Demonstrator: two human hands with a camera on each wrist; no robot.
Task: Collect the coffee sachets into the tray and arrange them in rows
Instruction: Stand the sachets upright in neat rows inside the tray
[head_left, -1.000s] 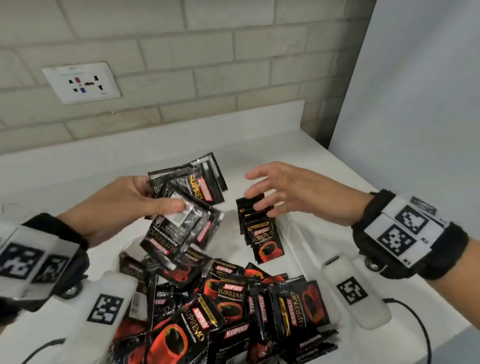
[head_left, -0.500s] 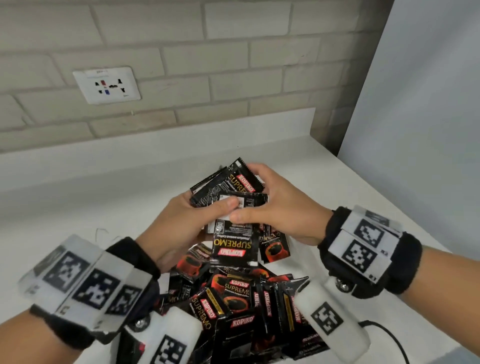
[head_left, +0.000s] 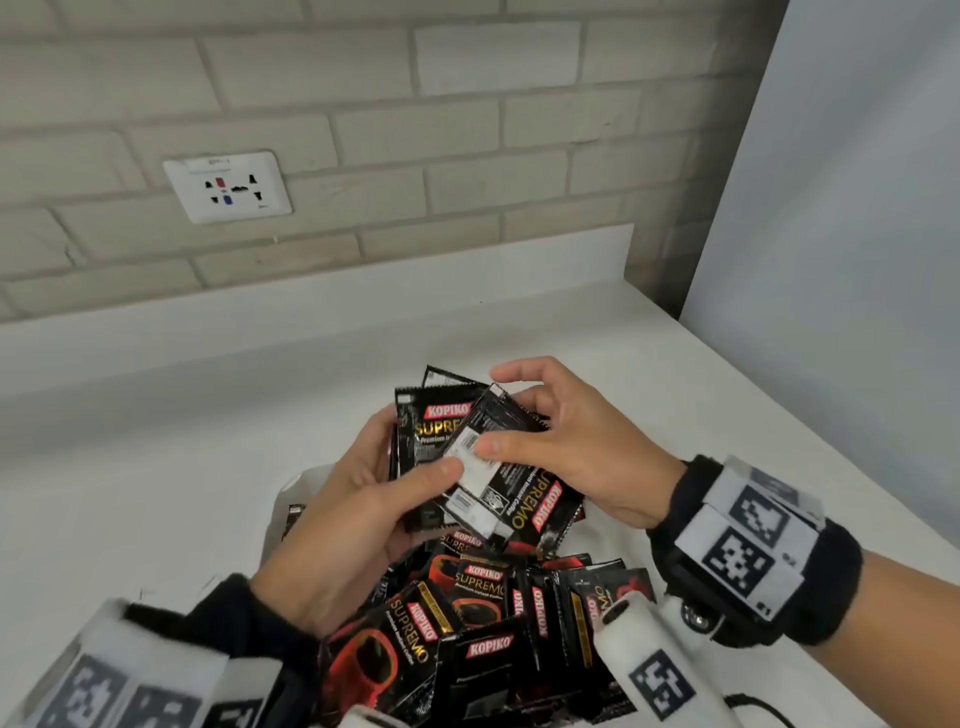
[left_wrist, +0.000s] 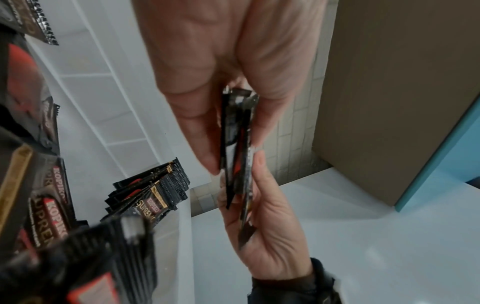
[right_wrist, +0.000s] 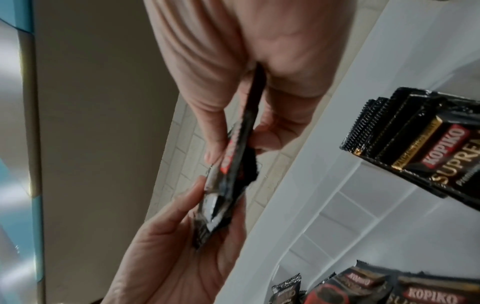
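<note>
Coffee sachets (head_left: 467, 457), a thin glossy sheaf: pinched jointly by left hand (head_left: 363, 519) and right hand (head_left: 566, 441) above the heaped tray (left_wrist: 109, 107) on the desk (head_left: 156, 467); judged light, limp, slippery, best gripped flat across both faces.

We read "KOPIKO" in white on red and "SUPREMO" in gold on the black coffee sachets (head_left: 470, 613); one adds "Premium Instant Coffee". The small print on a sachet's back (head_left: 480, 467) is too blurred.
</note>
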